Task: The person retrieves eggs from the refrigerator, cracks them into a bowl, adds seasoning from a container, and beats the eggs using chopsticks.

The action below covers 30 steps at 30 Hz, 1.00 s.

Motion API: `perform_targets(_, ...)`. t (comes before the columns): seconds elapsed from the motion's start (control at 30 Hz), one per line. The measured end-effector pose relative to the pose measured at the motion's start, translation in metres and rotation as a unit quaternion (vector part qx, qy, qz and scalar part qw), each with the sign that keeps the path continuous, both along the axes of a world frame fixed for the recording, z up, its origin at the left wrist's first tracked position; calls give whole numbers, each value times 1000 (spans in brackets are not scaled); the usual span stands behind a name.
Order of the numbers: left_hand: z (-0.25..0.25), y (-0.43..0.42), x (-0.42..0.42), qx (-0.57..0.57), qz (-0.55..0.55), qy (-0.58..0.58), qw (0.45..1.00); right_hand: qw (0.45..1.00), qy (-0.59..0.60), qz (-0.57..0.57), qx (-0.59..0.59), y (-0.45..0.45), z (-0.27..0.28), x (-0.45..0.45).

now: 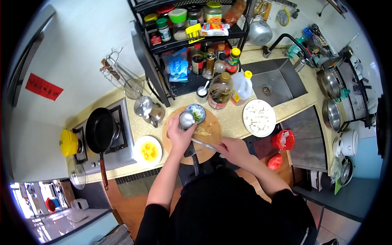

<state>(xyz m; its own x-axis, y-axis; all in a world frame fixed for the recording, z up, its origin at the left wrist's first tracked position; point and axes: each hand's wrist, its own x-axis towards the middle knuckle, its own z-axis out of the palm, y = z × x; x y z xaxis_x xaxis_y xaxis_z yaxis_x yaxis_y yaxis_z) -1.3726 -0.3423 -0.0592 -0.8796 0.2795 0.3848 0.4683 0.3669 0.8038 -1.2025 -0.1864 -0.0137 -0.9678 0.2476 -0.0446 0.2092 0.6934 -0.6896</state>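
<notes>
My left hand (179, 134) is closed around a small round metal cup (187, 120) above the round wooden cutting board (214, 122). My right hand (233, 151) grips a slim silver utensil (204, 144) that slants over the board towards my left wrist; its exact kind is unclear. Just behind the cup, a blue-patterned bowl (197, 111) contains chopped greens. Pale minced bits (203, 130) lie on the board between my hands. A knife with a black handle (195, 164) rests at the board's near edge, its blade partly hidden by the left wrist and utensil.
On the left stand a bowl of cracked eggs (148, 151) and a black frying pan (99, 130) on the stove. A plate of white cubes (259, 118) sits right, before the sink (281, 81). Bottles, including an oil jug (220, 92), and a spice rack (192, 45) line the back.
</notes>
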Motion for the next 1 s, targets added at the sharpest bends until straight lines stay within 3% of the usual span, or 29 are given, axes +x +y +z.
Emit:
perform_targets(0.1, -27, 46, -41, 53, 35, -11, 998, 998, -33, -46, 30, 23, -29, 60)
perform_targets(0.17, -43, 68, -65, 67, 76, -49, 994, 992, -79, -99, -22, 25, -43, 102)
perform_targets(0.37, -113, 89, -116, -6, 119, -24, 993, 950, -145, -223, -160, 7, -64, 172)
perform_targets(0.43, -123, 91, -121, -12, 127, -79, 989, 942, -144, -243, -181, 4, -68, 177)
perform_targets(0.63, -137, 94, -124, -13, 110, -146, 983, 954, -129, -224, -151, 5, -72, 166)
perform_targets(0.73, -151, 95, -134, -2, 97, -114, 989, 946, -159, -217, -183, 4, -67, 154)
perform_targets(0.83, -148, 92, -142, -18, 47, -146, 988, 968, -144, -159, -132, -1, -48, 135)
perform_targets(1.0, -196, 93, -170, 47, -7, -156, 987, 977, -140, -113, -112, -10, -54, 119)
